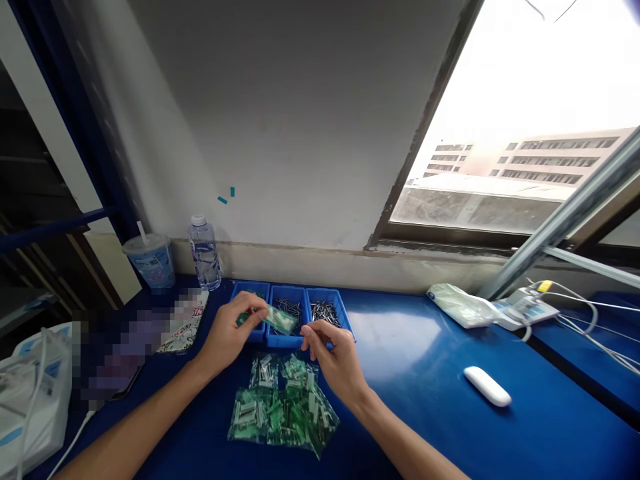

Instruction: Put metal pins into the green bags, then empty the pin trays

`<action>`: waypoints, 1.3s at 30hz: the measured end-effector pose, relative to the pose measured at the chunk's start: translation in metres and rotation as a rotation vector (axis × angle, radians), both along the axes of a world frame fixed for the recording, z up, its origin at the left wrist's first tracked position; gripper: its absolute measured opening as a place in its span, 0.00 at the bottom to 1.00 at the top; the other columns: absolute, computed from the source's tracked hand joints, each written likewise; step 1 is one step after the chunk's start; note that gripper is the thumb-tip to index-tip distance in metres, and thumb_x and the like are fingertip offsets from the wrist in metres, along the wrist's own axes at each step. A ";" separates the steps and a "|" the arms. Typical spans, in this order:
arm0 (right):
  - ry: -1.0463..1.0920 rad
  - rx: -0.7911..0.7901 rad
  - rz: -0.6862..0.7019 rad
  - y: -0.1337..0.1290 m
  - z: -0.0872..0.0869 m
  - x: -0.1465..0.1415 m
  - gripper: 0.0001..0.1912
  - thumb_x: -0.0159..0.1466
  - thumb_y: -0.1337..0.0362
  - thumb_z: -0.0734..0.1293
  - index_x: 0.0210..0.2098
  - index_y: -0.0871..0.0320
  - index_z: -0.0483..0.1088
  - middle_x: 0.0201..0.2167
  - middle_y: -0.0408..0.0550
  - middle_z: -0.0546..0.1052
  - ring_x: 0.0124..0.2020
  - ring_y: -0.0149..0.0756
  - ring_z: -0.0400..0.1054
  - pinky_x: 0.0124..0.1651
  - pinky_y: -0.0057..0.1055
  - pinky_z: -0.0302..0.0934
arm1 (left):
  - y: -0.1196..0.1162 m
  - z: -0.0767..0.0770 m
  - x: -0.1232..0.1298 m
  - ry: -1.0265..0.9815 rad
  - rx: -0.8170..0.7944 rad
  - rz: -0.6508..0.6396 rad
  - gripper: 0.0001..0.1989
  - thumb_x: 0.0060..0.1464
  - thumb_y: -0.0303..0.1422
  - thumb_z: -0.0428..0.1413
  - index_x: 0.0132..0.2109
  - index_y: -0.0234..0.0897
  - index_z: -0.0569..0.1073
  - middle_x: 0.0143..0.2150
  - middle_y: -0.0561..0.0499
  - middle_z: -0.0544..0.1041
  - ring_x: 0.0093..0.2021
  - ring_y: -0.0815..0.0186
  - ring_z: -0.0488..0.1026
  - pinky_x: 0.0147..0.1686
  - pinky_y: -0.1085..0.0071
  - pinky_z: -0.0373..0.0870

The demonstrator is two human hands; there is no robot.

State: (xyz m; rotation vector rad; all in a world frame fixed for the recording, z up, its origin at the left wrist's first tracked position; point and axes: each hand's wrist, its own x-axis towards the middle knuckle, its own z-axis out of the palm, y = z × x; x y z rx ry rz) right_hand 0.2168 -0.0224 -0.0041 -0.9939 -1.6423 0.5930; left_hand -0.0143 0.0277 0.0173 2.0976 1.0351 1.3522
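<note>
My left hand [234, 327] pinches a small green-tinted clear plastic bag [281, 321] by one end, and the bag sticks out to the right over the middle bin. Close to the bag's other end is my right hand [333, 350], its thumb and fingertips pressed together. Whatever they hold is too small to make out. Below the hands lie several filled plastic bags [285, 407] with green and silvery pieces inside. Behind the hands stand three blue bins side by side. Dark metal screws or pins [289, 311] fill the middle bin, and similar metal pieces [325, 312] fill the right bin.
A water bottle [205, 257] and a lidded cup with a straw [150, 261] stand at the back left. On the right of the blue table [400, 413] lie a white oblong case [487, 386], a plastic packet [460, 305] and a power strip with cables [530, 310].
</note>
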 end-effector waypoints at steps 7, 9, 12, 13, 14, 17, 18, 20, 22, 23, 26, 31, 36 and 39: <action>-0.403 0.174 0.129 -0.002 -0.005 0.000 0.16 0.77 0.62 0.62 0.32 0.55 0.71 0.21 0.41 0.74 0.19 0.29 0.63 0.24 0.27 0.55 | 0.029 0.007 -0.039 0.197 -0.135 0.270 0.14 0.61 0.45 0.59 0.45 0.42 0.80 0.35 0.49 0.84 0.36 0.56 0.81 0.34 0.67 0.71; -0.592 0.265 0.204 -0.004 -0.007 -0.002 0.13 0.76 0.66 0.63 0.35 0.56 0.73 0.26 0.43 0.78 0.24 0.31 0.70 0.29 0.28 0.60 | 0.035 0.003 -0.046 0.315 -0.175 0.265 0.12 0.61 0.43 0.57 0.44 0.43 0.80 0.34 0.50 0.84 0.35 0.56 0.80 0.32 0.67 0.69; -0.776 0.290 0.268 -0.010 -0.006 -0.005 0.08 0.75 0.66 0.64 0.43 0.56 0.76 0.34 0.46 0.81 0.31 0.33 0.76 0.34 0.27 0.64 | 0.037 0.000 -0.048 0.518 -0.206 0.225 0.11 0.61 0.39 0.54 0.40 0.43 0.81 0.34 0.49 0.83 0.34 0.56 0.79 0.32 0.66 0.66; -0.814 0.264 0.279 -0.012 -0.005 -0.006 0.08 0.76 0.65 0.64 0.45 0.56 0.76 0.37 0.47 0.82 0.33 0.34 0.77 0.34 0.26 0.65 | 0.036 -0.001 -0.048 0.582 -0.205 0.221 0.12 0.62 0.37 0.54 0.40 0.43 0.82 0.34 0.49 0.83 0.34 0.56 0.79 0.33 0.66 0.66; -0.848 0.233 0.288 -0.014 -0.003 -0.007 0.08 0.76 0.64 0.64 0.48 0.55 0.76 0.40 0.48 0.82 0.36 0.34 0.78 0.35 0.26 0.65 | 0.035 0.000 -0.047 0.640 -0.197 0.223 0.12 0.62 0.36 0.53 0.40 0.43 0.82 0.34 0.48 0.83 0.35 0.56 0.78 0.35 0.65 0.66; -0.925 0.139 0.304 -0.018 0.004 -0.010 0.12 0.77 0.59 0.64 0.55 0.54 0.74 0.51 0.51 0.81 0.43 0.38 0.79 0.38 0.26 0.67 | 0.031 0.003 -0.045 0.760 -0.134 0.248 0.11 0.61 0.36 0.54 0.42 0.43 0.83 0.36 0.48 0.82 0.40 0.54 0.78 0.43 0.61 0.68; -0.942 0.115 0.302 -0.019 0.005 -0.011 0.14 0.76 0.58 0.64 0.58 0.55 0.73 0.53 0.52 0.80 0.44 0.39 0.79 0.39 0.27 0.68 | 0.029 0.005 -0.044 0.777 -0.109 0.249 0.11 0.62 0.36 0.55 0.42 0.42 0.83 0.37 0.47 0.82 0.42 0.53 0.77 0.45 0.59 0.68; -0.969 0.078 0.292 -0.019 0.008 -0.013 0.17 0.76 0.57 0.64 0.61 0.55 0.70 0.56 0.53 0.79 0.46 0.42 0.79 0.39 0.29 0.68 | 0.028 0.006 -0.043 0.777 -0.073 0.219 0.13 0.64 0.39 0.55 0.44 0.42 0.83 0.42 0.46 0.82 0.46 0.52 0.76 0.49 0.57 0.68; -0.994 0.054 0.277 -0.019 0.009 -0.017 0.20 0.76 0.56 0.64 0.64 0.56 0.68 0.57 0.53 0.78 0.47 0.43 0.79 0.38 0.31 0.69 | 0.026 0.006 -0.041 0.760 -0.066 0.168 0.16 0.67 0.42 0.53 0.46 0.43 0.84 0.47 0.46 0.82 0.48 0.52 0.76 0.50 0.57 0.68; -1.009 0.047 0.269 -0.019 0.009 -0.019 0.21 0.76 0.55 0.64 0.65 0.57 0.67 0.57 0.53 0.78 0.46 0.44 0.79 0.37 0.31 0.69 | 0.026 0.006 -0.041 0.757 -0.073 0.141 0.17 0.68 0.43 0.52 0.46 0.43 0.84 0.47 0.46 0.82 0.49 0.52 0.75 0.50 0.57 0.68; -1.055 0.035 0.244 -0.019 0.007 -0.024 0.22 0.76 0.55 0.65 0.65 0.58 0.66 0.56 0.53 0.79 0.44 0.45 0.79 0.34 0.33 0.68 | 0.026 0.005 -0.041 0.778 -0.101 0.101 0.19 0.69 0.43 0.51 0.42 0.43 0.86 0.46 0.47 0.82 0.47 0.52 0.75 0.48 0.56 0.68; -1.053 -0.007 0.199 -0.016 0.003 -0.030 0.20 0.75 0.58 0.67 0.63 0.57 0.68 0.54 0.52 0.80 0.45 0.46 0.79 0.36 0.32 0.67 | 0.030 -0.001 -0.043 0.783 -0.038 0.115 0.18 0.70 0.41 0.51 0.42 0.42 0.86 0.45 0.46 0.82 0.47 0.52 0.76 0.49 0.54 0.70; -1.012 -0.049 0.199 -0.012 0.002 -0.031 0.21 0.73 0.58 0.70 0.63 0.57 0.69 0.54 0.52 0.80 0.45 0.47 0.79 0.38 0.34 0.69 | 0.040 -0.016 -0.045 0.740 0.086 0.156 0.19 0.69 0.42 0.54 0.58 0.41 0.81 0.62 0.44 0.78 0.62 0.47 0.71 0.61 0.48 0.69; -0.983 -0.053 0.220 -0.011 0.001 -0.030 0.21 0.72 0.59 0.71 0.63 0.55 0.70 0.55 0.50 0.79 0.44 0.46 0.79 0.38 0.34 0.69 | 0.046 -0.026 -0.048 0.763 0.068 0.187 0.20 0.69 0.44 0.53 0.57 0.43 0.82 0.70 0.45 0.70 0.69 0.43 0.64 0.67 0.43 0.65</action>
